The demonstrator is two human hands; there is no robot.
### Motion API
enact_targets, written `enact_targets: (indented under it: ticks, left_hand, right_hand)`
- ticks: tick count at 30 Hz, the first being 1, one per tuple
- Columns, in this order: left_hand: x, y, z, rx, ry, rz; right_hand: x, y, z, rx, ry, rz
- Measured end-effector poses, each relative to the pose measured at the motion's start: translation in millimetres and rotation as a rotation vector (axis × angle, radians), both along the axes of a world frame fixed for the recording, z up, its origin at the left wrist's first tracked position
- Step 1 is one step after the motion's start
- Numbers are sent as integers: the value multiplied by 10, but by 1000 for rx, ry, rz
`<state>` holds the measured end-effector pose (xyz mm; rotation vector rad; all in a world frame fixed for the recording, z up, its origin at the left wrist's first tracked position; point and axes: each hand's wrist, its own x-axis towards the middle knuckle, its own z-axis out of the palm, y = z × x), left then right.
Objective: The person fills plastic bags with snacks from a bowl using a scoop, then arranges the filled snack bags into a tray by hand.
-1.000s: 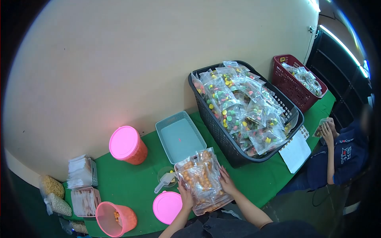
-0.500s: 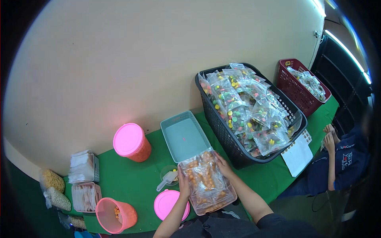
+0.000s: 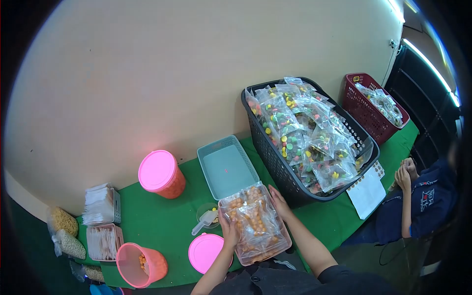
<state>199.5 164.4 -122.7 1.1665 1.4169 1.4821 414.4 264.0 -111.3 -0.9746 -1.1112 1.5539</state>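
Close in front of my body is a shallow pinkish tray (image 3: 287,242) with clear plastic packets (image 3: 255,219) of round orange snack balls laid in it. My left hand (image 3: 228,230) grips the tray's left side, thumb over the packets. Along the right side lies my right hand (image 3: 281,204), its fingers fairly straight against the edge. Just left of my left hand, a white scoop (image 3: 205,222) rests on a small clear bowl (image 3: 215,229) holding a few yellow pieces. A pink lid (image 3: 205,252) lies flat beside my left forearm. Past the tray's far end sits a grey-green basket (image 3: 228,167).
A large black basket (image 3: 275,169) heaped with candy packets stands right, a maroon basket (image 3: 373,128) behind it. Left are a lidded pink tub (image 3: 171,184), an uncovered tub (image 3: 158,268) with orange balls, and packet bins (image 3: 118,206). Another person (image 3: 413,201) is at far right.
My right hand's fingers have straightened and shifted slightly outward along the tray's edge. The tray stays nearly in place; the whole view has shifted a little.
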Motion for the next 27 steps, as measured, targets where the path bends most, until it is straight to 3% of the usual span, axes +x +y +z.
enact_targets:
  ticks: [1, 5, 8, 10, 11, 13, 16, 23, 25, 26, 27]
  left_hand:
    - [-2, -6, 20, 27, -148, -7]
    - [62, -49, 72, 20, -161, -28]
    - [97, -68, 104, -36, 32, -1]
    - [119, -114, 180, -120, 226, 12]
    - [142, -105, 136, -118, 225, 14]
    - [200, -115, 24, -63, 13, 14]
    - [306, -149, 76, -142, -22, 9]
    - [217, -34, -180, -13, -13, 21]
    - [153, 85, -237, 782, -267, -131]
    - [99, 2, -268, 783, -266, -132]
    - [65, -177, -49, 279, -344, 26]
  right_hand:
    - [9, -29, 80, -86, 103, -50]
    - [126, -85, -247, -99, 120, 83]
    - [117, -157, -232, -42, 45, 39]
    - [93, -320, -25, 54, -264, 15]
    - [85, -401, 85, 56, -265, 17]
    - [73, -571, 167, 244, -467, 121]
    - [45, -657, 134, 218, -414, -2]
    - [64, -647, 275, 126, -249, 59]
    - [64, -641, 329, 30, -326, -48]
    - [70, -627, 299, 32, -324, -49]
    - [81, -604, 233, 114, -427, -130]
